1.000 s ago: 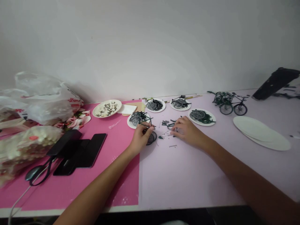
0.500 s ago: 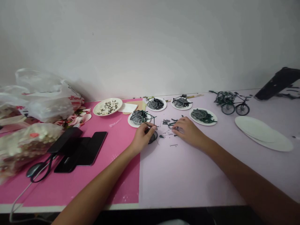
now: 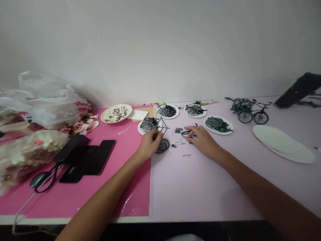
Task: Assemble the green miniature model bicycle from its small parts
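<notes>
My left hand (image 3: 149, 144) pinches a thin dark bicycle frame (image 3: 164, 126), which stands up above the fingertips. Just below those fingers, small black wheels (image 3: 163, 146) lie on the table. My right hand (image 3: 200, 139) is over the small parts, thumb and forefinger apart, with nothing visible between them. Beside its fingertips are a dark part (image 3: 178, 130) and tiny loose pieces (image 3: 178, 144). A short thin rod (image 3: 187, 155) lies nearer to me. Behind my left hand a white plate (image 3: 140, 131) holds dark wheels and other parts.
More plates of parts (image 3: 218, 124) stand behind the hands. Assembled miniature bicycles (image 3: 260, 117) and white oval plates (image 3: 298, 150) are on the right. On the pink left side are a bowl (image 3: 116, 113), phones (image 3: 100, 157), a black box (image 3: 71, 149) and plastic bags (image 3: 50, 103).
The frame in my left hand has tilted and now rises higher above the fingers. My right hand's thumb and forefinger have spread apart. The whole view has shifted slightly.
</notes>
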Demonstrator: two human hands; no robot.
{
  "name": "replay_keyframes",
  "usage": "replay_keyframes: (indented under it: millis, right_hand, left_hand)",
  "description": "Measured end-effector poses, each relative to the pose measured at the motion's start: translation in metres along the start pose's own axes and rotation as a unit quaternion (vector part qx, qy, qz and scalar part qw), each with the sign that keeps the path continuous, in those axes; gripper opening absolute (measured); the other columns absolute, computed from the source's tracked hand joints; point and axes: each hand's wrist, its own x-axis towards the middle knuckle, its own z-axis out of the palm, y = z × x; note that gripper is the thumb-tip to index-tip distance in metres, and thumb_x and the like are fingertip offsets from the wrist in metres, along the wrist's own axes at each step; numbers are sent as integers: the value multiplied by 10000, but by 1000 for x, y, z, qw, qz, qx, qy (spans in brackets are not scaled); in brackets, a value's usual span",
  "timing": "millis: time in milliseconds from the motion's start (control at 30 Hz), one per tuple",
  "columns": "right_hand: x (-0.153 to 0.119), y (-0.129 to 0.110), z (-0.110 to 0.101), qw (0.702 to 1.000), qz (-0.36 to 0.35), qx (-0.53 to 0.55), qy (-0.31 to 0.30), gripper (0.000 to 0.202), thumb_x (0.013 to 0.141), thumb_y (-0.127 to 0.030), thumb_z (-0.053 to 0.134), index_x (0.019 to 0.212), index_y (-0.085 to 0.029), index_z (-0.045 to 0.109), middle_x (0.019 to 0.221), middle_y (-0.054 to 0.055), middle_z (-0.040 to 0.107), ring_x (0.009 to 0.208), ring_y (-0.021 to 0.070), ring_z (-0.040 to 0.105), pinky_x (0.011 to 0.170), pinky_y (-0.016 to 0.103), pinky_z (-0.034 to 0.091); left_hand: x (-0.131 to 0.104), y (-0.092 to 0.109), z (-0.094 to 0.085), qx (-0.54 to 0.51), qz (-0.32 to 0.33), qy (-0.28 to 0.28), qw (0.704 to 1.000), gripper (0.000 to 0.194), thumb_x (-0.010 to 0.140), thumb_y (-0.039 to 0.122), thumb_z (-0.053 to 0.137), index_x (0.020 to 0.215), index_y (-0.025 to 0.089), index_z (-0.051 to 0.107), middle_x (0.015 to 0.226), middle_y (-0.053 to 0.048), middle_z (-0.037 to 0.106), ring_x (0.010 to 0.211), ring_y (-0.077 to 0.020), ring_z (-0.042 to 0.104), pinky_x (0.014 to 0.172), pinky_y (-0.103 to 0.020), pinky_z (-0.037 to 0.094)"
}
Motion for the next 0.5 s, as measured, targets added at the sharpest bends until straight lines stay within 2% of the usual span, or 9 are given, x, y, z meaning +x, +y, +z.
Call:
replay_keyframes:
  millis: [67, 200, 300, 367, 500]
  right_hand:
    - [0, -5, -1, 1000, 5, 8, 14, 316, 953, -267, 645, 1265, -296, 688, 958, 71, 726, 1058, 322, 636, 899, 523, 545]
    - [1, -15, -4, 998, 8, 22, 65, 233, 989, -327, 631, 1205, -276, 701, 1006, 91, 724, 1080, 326, 632, 891, 505, 543]
    - [1, -18, -4, 994, 0, 33, 105, 219, 992, -366, 644, 1180, -268, 701, 1019, 94, 715, 1076, 319, 641, 908, 498, 537]
    - [0, -20, -2, 993, 0, 44, 111, 222, 993, -383, 644, 1178, -273, 695, 1024, 90, 713, 1057, 309, 651, 907, 491, 540]
    - [-3, -23, 1, 991, 12, 94, 100, 354, 992, -411, 644, 1321, -289, 597, 1037, 79, 723, 1068, 298, 669, 924, 482, 546]
  left_hand:
    - [1, 0, -3, 40, 1, -6, 999, 357, 984, 455, 537, 719, 217, 507, 677, -1, 564, 650, -178, 512, 636, -301, 394]
    - [2, 0, -9, 104, 27, -42, 993, 390, 1020, 402, 433, 684, 222, 520, 685, -41, 621, 644, -205, 550, 630, -316, 373]
    - [3, -1, -13, 167, 64, -73, 981, 437, 1015, 405, 437, 615, 232, 472, 585, -36, 554, 540, -186, 468, 588, -323, 308]
    - [4, -2, -15, 198, 102, -82, 971, 442, 998, 389, 464, 586, 230, 461, 560, -34, 520, 520, -176, 426, 594, -330, 294]
    - [6, -3, -18, 225, 138, -82, 961, 429, 979, 365, 498, 577, 217, 520, 592, -51, 550, 574, -187, 466, 634, -334, 330]
